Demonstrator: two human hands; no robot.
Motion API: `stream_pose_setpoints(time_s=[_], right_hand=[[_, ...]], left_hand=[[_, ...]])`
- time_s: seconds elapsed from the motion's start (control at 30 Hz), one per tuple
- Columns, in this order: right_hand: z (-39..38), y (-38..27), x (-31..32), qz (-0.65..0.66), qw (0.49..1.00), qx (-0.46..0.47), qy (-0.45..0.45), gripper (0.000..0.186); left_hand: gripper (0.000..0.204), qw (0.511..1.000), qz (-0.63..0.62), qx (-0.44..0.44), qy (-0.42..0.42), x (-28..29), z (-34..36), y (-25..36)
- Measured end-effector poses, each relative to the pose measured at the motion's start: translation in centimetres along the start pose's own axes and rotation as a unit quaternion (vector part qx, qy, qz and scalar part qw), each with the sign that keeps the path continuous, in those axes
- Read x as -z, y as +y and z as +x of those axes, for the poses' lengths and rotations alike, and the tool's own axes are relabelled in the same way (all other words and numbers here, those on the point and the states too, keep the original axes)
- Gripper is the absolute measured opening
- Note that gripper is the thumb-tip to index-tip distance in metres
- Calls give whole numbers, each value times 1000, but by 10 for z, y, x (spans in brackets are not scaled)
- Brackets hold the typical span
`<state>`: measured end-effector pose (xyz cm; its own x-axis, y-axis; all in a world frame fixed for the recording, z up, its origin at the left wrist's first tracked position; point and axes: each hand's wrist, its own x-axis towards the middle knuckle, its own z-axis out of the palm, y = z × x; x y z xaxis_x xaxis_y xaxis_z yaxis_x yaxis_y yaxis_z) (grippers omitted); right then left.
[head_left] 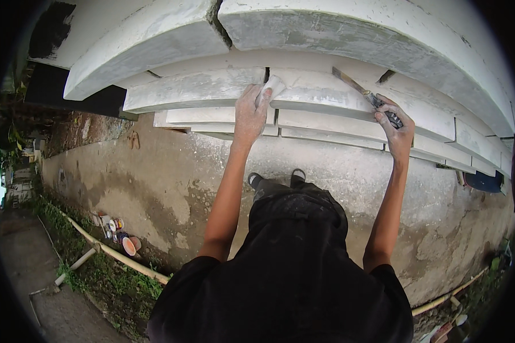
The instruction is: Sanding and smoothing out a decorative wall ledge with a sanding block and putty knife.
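Observation:
My left hand (252, 114), dusted white, is closed around a folded white sheet (276, 85), perhaps sandpaper; its kind is not clear. The sheet presses against the face of a white-coated ledge (194, 90), beside a dark vertical gap. Farther right, my right hand (396, 128) grips the dark handle of a putty knife (357, 87). Its narrow blade points up and left, over the same ledge. White powder covers the fingers of both hands.
A larger white ledge (337, 31) overhangs above, split by a dark crack. Lower slabs (326, 127) step down toward the concrete floor (137, 183). Paint tubs (130, 246) stand at left by a bamboo pole (114, 255). Sandals (133, 140) lie near the wall.

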<state>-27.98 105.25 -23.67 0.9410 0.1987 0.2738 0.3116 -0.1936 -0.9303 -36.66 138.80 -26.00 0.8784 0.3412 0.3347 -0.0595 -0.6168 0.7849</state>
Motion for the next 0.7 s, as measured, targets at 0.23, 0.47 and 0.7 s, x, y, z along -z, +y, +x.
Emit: stream_pose_setpoints(time_s=[0.23,0.47,0.7], right_hand=[[2,0,1,-88,994,48,-40,11],[13,-12,-44,-78,989,70,-104,8],[16,-7,-12,66,998,0,8,13]], left_hand=[[33,1000,-8,-18,12,-1,-2,4],[32,1000,-4,-4,-4,2,-1,8],[27,999,-12,-40,14,3,-4,-4]])
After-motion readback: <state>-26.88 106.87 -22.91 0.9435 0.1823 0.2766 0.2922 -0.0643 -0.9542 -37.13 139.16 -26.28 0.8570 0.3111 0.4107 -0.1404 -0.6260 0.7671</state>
